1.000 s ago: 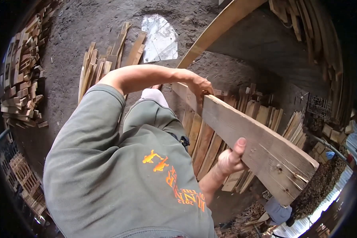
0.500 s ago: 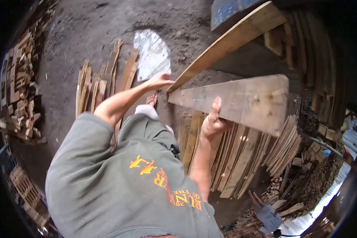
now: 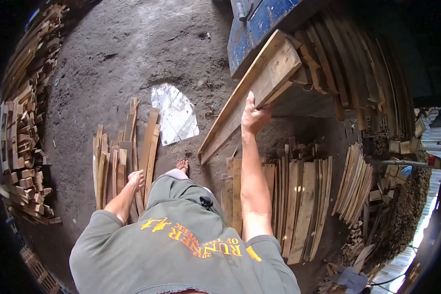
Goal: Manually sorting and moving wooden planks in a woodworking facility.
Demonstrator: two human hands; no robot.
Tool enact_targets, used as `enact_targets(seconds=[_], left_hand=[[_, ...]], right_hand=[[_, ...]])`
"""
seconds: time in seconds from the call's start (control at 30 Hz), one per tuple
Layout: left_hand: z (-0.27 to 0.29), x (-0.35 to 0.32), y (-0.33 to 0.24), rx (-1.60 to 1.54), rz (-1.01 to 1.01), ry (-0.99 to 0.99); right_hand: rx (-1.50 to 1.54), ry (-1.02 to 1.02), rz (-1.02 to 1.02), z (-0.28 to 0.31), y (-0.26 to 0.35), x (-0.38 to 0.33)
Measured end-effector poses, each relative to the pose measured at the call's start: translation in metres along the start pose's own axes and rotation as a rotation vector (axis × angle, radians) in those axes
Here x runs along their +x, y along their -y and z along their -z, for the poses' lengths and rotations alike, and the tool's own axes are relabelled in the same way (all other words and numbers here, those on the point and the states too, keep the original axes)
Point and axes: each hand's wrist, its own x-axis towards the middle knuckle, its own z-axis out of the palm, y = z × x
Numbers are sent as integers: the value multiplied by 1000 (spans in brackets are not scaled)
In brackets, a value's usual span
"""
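1. L hand (image 3: 136, 179) is now off the plank, down nr the short boards (image 3: 148, 137); can't tell if touching. Fingers look curled in, nothing visible in grip.
2. Mid: long board (image 3: 265, 58) stands on edge, slanting up to R toward the blue panel (image 3: 269, 29).
3. R hand (image 3: 256, 117) stays on the plank: thumb on the near face, fingers wrapped out of sight, so a firm, partly closed hold.
4. Plank (image 3: 278, 72) itself has swung from pointing R to slanting away up-R, now close alongside the long board. Means, I judge, the R hand alone steers it, w/ L hand free.
5. Looks: pale brown, flat, w/ squared far end, faint dark marks; seems rigid. Contact w/ long board unclear.
6. Farther R, nr side: stacked boards (image 3: 303, 206), well apart from the plank's far end.
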Motion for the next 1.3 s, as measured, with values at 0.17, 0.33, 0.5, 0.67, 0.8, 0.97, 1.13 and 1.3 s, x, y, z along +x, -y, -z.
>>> enact_targets(seconds=[0.17,0.33,0.5,0.67,0.8,0.97,1.13,1.3], left_hand=[[-64,-36,-25,216,-214,215],[-195,-147,-109,399,-744,578],[-290,-302,-191,402,-1113,1036],[-336,-392,-195,344,-1380,1258],[-348,-420,-169,370,-1316,1501],[-352,-436,-138,445,-1196,1603],[-351,-450,-105,396,-1079,1745],[-349,-462,-78,546,-1085,1705]], right_hand=[[52,49,-52,1,-2,-2],[123,92,-57,15,-3,-4],[233,127,-48,63,1,-33],[450,151,-145,119,2,-70],[373,133,-252,157,5,-92],[436,33,-286,195,3,-110],[304,90,-195,230,-7,-120],[430,99,-260,269,-4,-135]])
